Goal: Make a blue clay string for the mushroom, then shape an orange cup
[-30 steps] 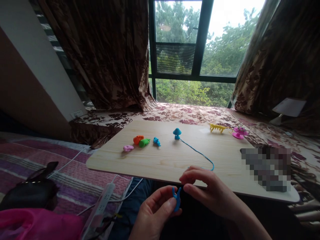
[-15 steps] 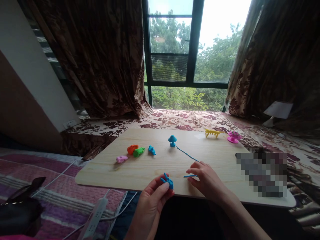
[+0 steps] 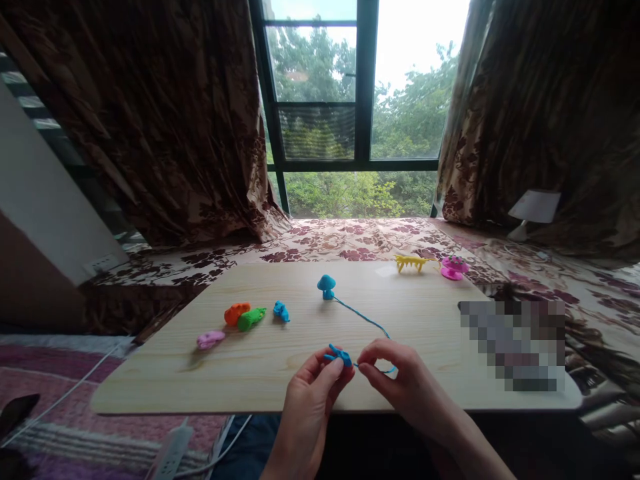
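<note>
Over the front edge of the table, my left hand (image 3: 310,400) pinches a small blue clay figure (image 3: 341,357) with thin prongs sticking out to the left. My right hand (image 3: 403,373) is closed on the end of a twisted blue cord (image 3: 364,318), its tip close to the figure's right side. Whether the tip touches the figure is hard to tell. From there the cord loops past my right fingers and back to the base of an upright blue clay mushroom (image 3: 327,285). Left of the mushroom lies another small blue clay piece (image 3: 281,311).
Orange (image 3: 236,313), green (image 3: 251,319) and pink (image 3: 211,339) clay lumps lie on the table's left side. A yellow clay figure (image 3: 410,264) and a pink clay stand (image 3: 454,268) are at the back right. A blurred-out object (image 3: 513,347) covers the right side.
My right hand has reached to the table, picked up the cord's end and brought it left to the blue figure. My left hand has raised the figure. The view has shifted right.
</note>
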### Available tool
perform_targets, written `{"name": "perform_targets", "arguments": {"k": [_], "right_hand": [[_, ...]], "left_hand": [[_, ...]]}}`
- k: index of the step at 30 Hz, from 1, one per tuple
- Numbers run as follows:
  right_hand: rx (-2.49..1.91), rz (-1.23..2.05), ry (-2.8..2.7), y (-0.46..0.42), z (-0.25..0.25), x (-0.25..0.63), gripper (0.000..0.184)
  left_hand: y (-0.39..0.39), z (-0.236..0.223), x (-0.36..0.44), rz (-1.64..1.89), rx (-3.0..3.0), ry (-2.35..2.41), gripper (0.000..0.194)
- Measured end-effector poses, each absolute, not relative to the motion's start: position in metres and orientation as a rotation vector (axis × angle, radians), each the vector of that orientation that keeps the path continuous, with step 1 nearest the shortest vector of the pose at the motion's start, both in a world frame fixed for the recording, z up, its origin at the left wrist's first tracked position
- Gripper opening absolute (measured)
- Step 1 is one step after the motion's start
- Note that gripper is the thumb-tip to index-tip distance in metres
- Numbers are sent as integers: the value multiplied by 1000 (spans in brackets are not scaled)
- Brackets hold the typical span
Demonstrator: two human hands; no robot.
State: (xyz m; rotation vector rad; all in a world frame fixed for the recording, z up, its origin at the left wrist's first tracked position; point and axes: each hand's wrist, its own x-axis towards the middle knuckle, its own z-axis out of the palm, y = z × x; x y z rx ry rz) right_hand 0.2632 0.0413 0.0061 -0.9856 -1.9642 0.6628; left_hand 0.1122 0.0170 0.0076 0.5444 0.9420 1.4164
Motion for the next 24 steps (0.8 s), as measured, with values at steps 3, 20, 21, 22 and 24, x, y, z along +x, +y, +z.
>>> {"name": "perform_targets", "arguments": {"k": [3,20,21,22,24], "right_hand": [[-1003,674,-1862,41,4,266,7],[-1027,659,-1787,43,4,283,8],[-1030,653,-1791,43,4,284,8],[-1034,648,-1796,43,4,284,9],[-1054,633,-1802,43,5,284,9]], "left_hand": [[18,10,125,1421,568,949,15],[27,1,145,1331,701,952,25],[27,1,146,1331,698,965,26],[28,1,146,1326,698,975,27],[28,1,147,1321,699,994,27]]}}
